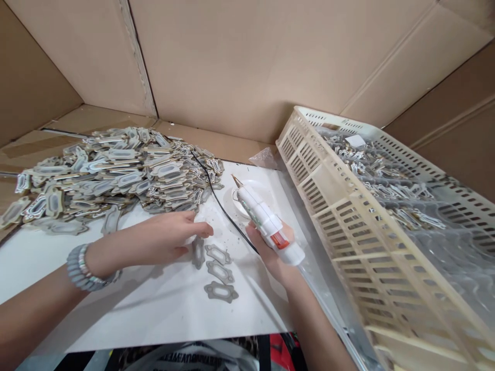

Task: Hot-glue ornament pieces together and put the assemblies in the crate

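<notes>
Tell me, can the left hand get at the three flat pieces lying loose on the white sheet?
Probably yes. The left hand already rests beside the three flat pieces, fingertips at a fourth piece, with only bare white sheet between. The right hand grips the glue gun off to the side.

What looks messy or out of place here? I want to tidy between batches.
Small dark specks are scattered on the white sheet near the left hand. The glue gun's black cord trails across the heap of flat pieces. Nothing looks damaged.
</notes>
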### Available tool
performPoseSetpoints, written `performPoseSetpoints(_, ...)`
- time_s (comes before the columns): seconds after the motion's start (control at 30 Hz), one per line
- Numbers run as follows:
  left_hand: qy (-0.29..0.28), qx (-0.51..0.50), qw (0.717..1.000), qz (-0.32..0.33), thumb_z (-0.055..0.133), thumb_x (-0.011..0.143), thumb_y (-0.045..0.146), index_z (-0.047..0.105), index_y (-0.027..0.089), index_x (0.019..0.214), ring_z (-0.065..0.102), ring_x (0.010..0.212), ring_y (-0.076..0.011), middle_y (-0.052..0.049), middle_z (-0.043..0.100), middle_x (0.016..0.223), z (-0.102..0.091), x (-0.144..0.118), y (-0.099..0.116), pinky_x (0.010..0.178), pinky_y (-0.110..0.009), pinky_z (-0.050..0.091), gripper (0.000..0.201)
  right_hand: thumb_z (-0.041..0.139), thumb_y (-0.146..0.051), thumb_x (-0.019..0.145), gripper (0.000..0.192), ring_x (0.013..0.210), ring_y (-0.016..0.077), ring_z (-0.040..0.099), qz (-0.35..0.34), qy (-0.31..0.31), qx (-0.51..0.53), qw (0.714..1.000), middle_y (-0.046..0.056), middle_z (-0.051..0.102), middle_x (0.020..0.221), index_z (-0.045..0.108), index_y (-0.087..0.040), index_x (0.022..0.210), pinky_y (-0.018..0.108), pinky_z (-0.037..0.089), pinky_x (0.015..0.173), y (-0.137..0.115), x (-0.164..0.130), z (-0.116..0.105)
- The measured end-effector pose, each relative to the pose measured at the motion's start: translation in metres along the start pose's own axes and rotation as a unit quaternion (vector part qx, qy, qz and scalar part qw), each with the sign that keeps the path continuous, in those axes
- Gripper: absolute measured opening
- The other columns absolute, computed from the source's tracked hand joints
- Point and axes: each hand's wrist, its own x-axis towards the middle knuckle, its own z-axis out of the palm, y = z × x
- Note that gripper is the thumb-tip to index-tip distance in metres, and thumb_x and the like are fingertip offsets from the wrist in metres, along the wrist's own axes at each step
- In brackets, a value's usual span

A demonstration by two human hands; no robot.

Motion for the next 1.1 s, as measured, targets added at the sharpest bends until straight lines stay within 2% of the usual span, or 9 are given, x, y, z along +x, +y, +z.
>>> performPoseSetpoints(0.1, -0.048, -0.016, 0.999, 0.006, 0.06, 0.071, 0.009, 0.066, 0.03, 0.115, 0.064, 0.073, -0.0175, -0.003, 0.064, 0.09, 0.008, 0.001, -0.002, 0.059, -0.023, 0.042, 0.049, 0.06, -0.031, 0.089, 0.036, 0.064, 0.0141, 0.052, -0.001, 0.0, 0.0, 1.0, 0.0, 0.048, 0.07, 0.037, -0.023, 0.061, 0.026, 0.037, 0.053, 0.0, 0.0, 0.0)
performPoseSetpoints(0.3, 0.0, -0.034, 0.999, 0.016, 0.064, 0.075, 0.016, 0.07, 0.029, 0.105, 0.065, 0.076, -0.0192, -0.001, 0.068, 0.084, 0.014, 0.002, -0.005, 0.063, -0.026, 0.043, 0.033, 0.059, -0.027, 0.089, 0.036, 0.065, 0.0141, 0.051, 0.006, -0.014, -0.002, 1.0, 0.001, 0.049, 0.073, 0.035, -0.023, 0.061, 0.026, 0.039, 0.054, 0.001, 0.0, -0.001)
performPoseSetpoints(0.4, 0.028, -0.03, 0.999, 0.031, 0.065, 0.078, 0.019, 0.074, 0.027, 0.094, 0.064, 0.072, -0.0174, -0.001, 0.068, 0.079, 0.016, 0.001, -0.007, 0.061, -0.026, 0.043, 0.02, 0.057, -0.029, 0.089, 0.038, 0.062, 0.0137, 0.049, 0.004, -0.022, -0.001, 1.0, 0.0, 0.046, 0.071, 0.033, -0.023, 0.061, 0.027, 0.038, 0.054, 0.001, 0.001, -0.002)
performPoseSetpoints(0.47, 0.061, -0.027, 0.997, 0.035, 0.063, 0.081, 0.023, 0.074, 0.025, 0.088, 0.063, 0.069, -0.0162, -0.002, 0.067, 0.077, 0.015, 0.0, -0.009, 0.06, -0.025, 0.044, 0.014, 0.056, -0.029, 0.089, 0.037, 0.059, 0.0135, 0.045, 0.003, -0.022, -0.004, 1.0, -0.001, 0.043, 0.068, 0.033, -0.024, 0.061, 0.028, 0.036, 0.053, 0.001, 0.002, -0.002)
performPoseSetpoints(0.57, 0.146, -0.021, 0.988, 0.041, 0.059, 0.087, 0.028, 0.073, 0.021, 0.093, 0.067, 0.077, -0.0164, -0.004, 0.072, 0.089, 0.009, -0.003, -0.015, 0.068, -0.025, 0.05, 0.017, 0.057, -0.028, 0.088, 0.034, 0.058, 0.0135, 0.044, 0.0, -0.025, -0.005, 1.0, -0.002, 0.041, 0.066, 0.035, -0.023, 0.062, 0.027, 0.035, 0.051, 0.0, 0.001, -0.001)
performPoseSetpoints(0.7, 0.315, 0.017, 0.947, 0.07, 0.06, 0.093, 0.03, 0.068, 0.024, 0.104, 0.072, 0.079, -0.0142, 0.0, 0.076, 0.092, 0.001, -0.008, -0.019, 0.072, -0.022, 0.055, 0.015, 0.06, -0.026, 0.085, 0.029, 0.061, 0.0151, 0.05, -0.016, -0.031, 0.034, 0.999, 0.0, 0.05, 0.068, 0.04, -0.024, 0.065, 0.027, 0.039, 0.052, -0.001, -0.001, 0.003)
performPoseSetpoints(0.77, 0.366, 0.035, 0.927, 0.07, 0.064, 0.092, 0.029, 0.067, 0.026, 0.107, 0.072, 0.074, -0.0139, 0.002, 0.076, 0.087, -0.001, -0.011, -0.018, 0.067, -0.023, 0.056, 0.015, 0.062, -0.024, 0.084, 0.022, 0.063, 0.0165, 0.054, -0.024, -0.028, 0.053, 0.998, 0.001, 0.054, 0.069, 0.046, -0.024, 0.069, 0.029, 0.043, 0.053, -0.001, -0.002, 0.006)
performPoseSetpoints(0.93, 0.399, 0.087, 0.908, 0.092, 0.065, 0.093, 0.025, 0.066, 0.024, 0.1, 0.074, 0.077, -0.0156, 0.001, 0.077, 0.09, -0.003, -0.015, -0.013, 0.072, -0.027, 0.061, 0.007, 0.062, -0.023, 0.083, 0.018, 0.059, 0.0147, 0.053, -0.043, -0.051, 0.053, 0.996, -0.001, 0.054, 0.069, 0.05, -0.024, 0.07, 0.027, 0.043, 0.053, -0.004, -0.003, 0.007)
performPoseSetpoints(1.1, 0.424, 0.141, 0.888, 0.105, 0.068, 0.09, 0.021, 0.067, 0.024, 0.099, 0.074, 0.073, -0.0158, 0.0, 0.078, 0.09, -0.005, -0.017, -0.012, 0.072, -0.029, 0.063, 0.009, 0.06, -0.018, 0.085, 0.018, 0.06, 0.0127, 0.053, -0.075, -0.072, 0.036, 0.994, 0.0, 0.057, 0.075, 0.052, -0.022, 0.069, 0.025, 0.044, 0.056, -0.001, -0.006, 0.009)
